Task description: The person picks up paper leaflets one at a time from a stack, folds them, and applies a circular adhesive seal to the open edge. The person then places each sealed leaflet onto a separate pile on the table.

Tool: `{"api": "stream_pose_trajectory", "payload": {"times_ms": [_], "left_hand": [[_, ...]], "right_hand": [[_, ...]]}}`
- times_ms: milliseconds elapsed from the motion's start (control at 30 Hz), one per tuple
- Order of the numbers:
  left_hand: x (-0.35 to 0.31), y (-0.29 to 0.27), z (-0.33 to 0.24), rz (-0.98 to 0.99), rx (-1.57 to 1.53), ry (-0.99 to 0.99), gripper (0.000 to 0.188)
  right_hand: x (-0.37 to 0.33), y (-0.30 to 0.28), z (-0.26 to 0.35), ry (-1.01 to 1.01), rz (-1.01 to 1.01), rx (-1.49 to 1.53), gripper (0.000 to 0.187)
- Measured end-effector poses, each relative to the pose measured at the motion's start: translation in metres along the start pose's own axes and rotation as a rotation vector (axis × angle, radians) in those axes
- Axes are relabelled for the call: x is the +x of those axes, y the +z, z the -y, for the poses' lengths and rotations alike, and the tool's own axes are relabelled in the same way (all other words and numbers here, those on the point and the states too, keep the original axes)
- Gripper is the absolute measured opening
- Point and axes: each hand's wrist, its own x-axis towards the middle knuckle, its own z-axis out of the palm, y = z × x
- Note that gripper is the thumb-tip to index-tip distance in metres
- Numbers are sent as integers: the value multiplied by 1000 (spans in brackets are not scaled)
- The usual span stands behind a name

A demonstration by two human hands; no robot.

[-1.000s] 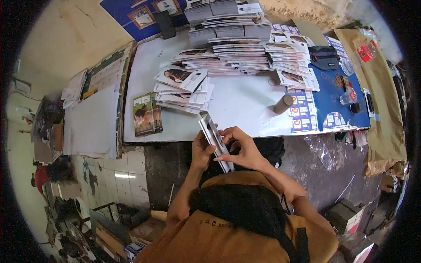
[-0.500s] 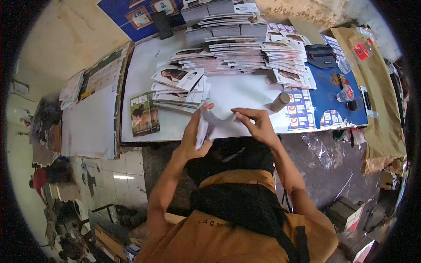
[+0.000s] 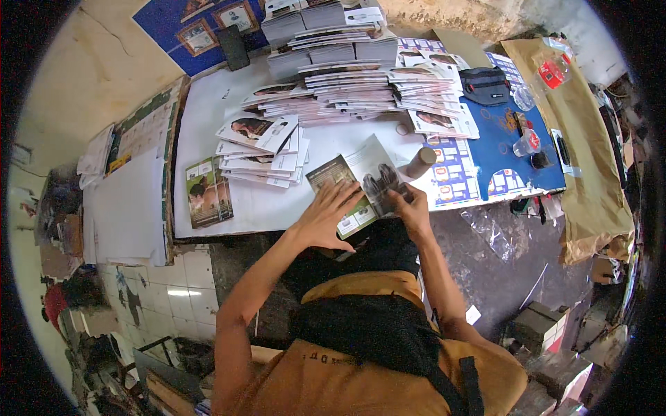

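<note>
An open booklet [image 3: 373, 158] with greenish-brown and grey pictures lies at the table's front edge, just in front of my body. My left hand [image 3: 326, 213] is flat on its left page, fingers spread and thumb toward the near edge. On the other side my right hand [image 3: 412, 211] pinches the lower right part of the right page between thumb and fingers. Beyond my left hand is a loose stack of white booklets [image 3: 263, 135] with a picture on the top cover. Left of that stack lies a green-and-brown booklet [image 3: 208, 194].
Tall piles of booklets [image 3: 347, 87] fill the back of the white table [image 3: 208, 114]. A brown cylinder [image 3: 421, 163] stands close beyond my right hand. Farther right are a dark pouch [image 3: 484, 86], a plastic cup [image 3: 527, 143], a red-labelled bottle [image 3: 554, 71] and brown paper [image 3: 548, 132].
The booklet, held up and bent between both hands before, now lies open on the table edge. My left hand has gone from gripping it to lying flat. The view has shifted slightly right.
</note>
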Motion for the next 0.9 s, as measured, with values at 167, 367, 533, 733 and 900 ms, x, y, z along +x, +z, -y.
{"api": "stream_pose_trajectory", "payload": {"times_ms": [167,367,533,733,900], "left_hand": [[21,-2,2,-11,37,-20,124],[26,22,10,-78,111,-114,77],[-14,38,-3,-531,52,-609,60],[-11,45,11,-512,117,-485,49],[-11,42,20,-540,22,-467,50]], "right_hand": [[7,21,-12,-453,-93,-99,34],[7,37,-24,-832,19,-802,59],[6,39,-26,-887,-9,-857,58],[-7,53,-12,-904,155,-965,54],[-5,56,-9,-912,173,-993,44]]}}
